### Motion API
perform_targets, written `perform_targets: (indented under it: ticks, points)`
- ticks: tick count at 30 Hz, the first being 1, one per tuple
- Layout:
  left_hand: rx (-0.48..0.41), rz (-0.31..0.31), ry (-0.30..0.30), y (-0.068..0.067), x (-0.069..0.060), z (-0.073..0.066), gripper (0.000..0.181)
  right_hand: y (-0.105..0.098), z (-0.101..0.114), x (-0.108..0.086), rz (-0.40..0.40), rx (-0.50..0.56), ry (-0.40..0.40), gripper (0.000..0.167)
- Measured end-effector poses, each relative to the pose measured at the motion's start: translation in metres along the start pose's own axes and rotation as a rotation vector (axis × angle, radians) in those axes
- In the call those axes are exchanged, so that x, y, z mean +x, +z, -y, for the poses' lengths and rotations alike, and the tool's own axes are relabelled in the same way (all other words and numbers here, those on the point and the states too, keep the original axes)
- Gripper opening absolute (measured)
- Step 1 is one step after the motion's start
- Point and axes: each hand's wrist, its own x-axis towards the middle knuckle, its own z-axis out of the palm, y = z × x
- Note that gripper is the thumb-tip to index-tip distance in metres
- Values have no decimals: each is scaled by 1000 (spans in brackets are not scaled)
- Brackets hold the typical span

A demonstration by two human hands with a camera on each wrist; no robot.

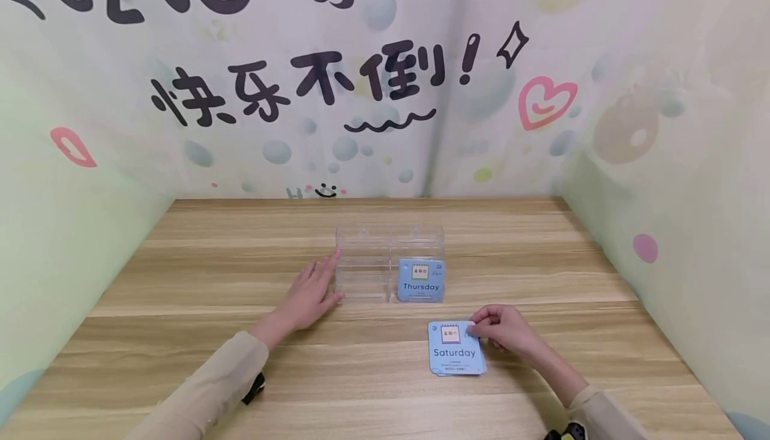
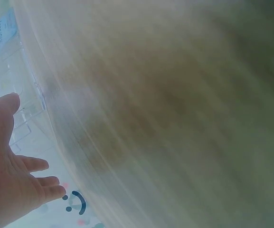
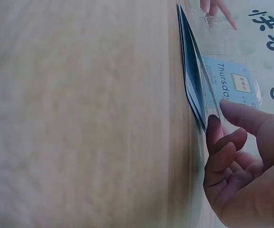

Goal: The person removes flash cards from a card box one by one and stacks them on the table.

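Observation:
A clear plastic holder with several compartments stands on the table. Its lower right compartment carries a light blue Thursday card. My left hand, fingers straight and spread, touches the holder's left side; the left wrist view has the same hand beside the clear plastic. In front of the holder lies a small stack with a blue Saturday card on top. My right hand pinches that card's upper right corner between thumb and fingers. In the right wrist view the pinched card tilts up from those beneath.
The wood-grain table reaches back to a printed fabric wall with large dark lettering. Another pale fabric wall borders the right side, and one the left.

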Motion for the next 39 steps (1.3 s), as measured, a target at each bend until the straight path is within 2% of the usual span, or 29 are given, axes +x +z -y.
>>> perform_targets:
  ticks: [18,30,39]
  points:
    - [0,0,14,0,-1,1,80,0,-2,-3,-1,-20,-41,21]
    - [-14,-5,6,1,0,0,80,-4,3,-8,-23,8,-22,20]
    - [-8,-7,11,1,0,0,81,-4,7,-5,-24,-36,-63,22]
